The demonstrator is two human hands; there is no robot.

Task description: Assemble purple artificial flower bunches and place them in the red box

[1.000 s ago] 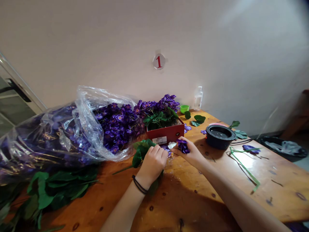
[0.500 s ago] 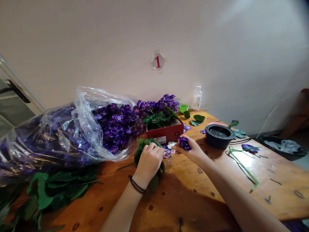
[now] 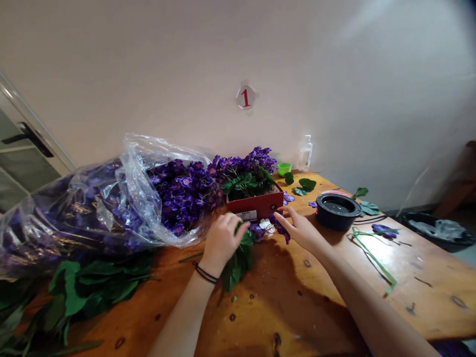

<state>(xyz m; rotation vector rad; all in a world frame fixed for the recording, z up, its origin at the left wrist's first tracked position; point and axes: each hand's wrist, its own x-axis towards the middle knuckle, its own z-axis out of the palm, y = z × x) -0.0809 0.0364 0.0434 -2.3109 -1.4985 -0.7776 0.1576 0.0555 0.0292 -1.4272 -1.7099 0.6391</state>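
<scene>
Left forearm [image 3: 182, 307] rising from the bottom edge, left hand [image 3: 223, 242] curled knuckles-up just left of centre, fingers bent downward, right forearm [image 3: 366, 302] angling in from the lower right, right hand [image 3: 300, 230] palm-down, fingers extended and slightly spread, hands near each other, not touching

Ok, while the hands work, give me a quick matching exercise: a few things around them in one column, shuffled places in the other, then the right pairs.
Things:
1. Red cardboard box
2. Black cord bands
3. Lime-green plastic cup
4. Round black dish

Places:
A. To the right of the right hand
B. Around the wrist of the left hand
C. Topped with green leaves
D. Beside the clear plastic bottle

Pairs: 1-C, 2-B, 3-D, 4-A
</scene>
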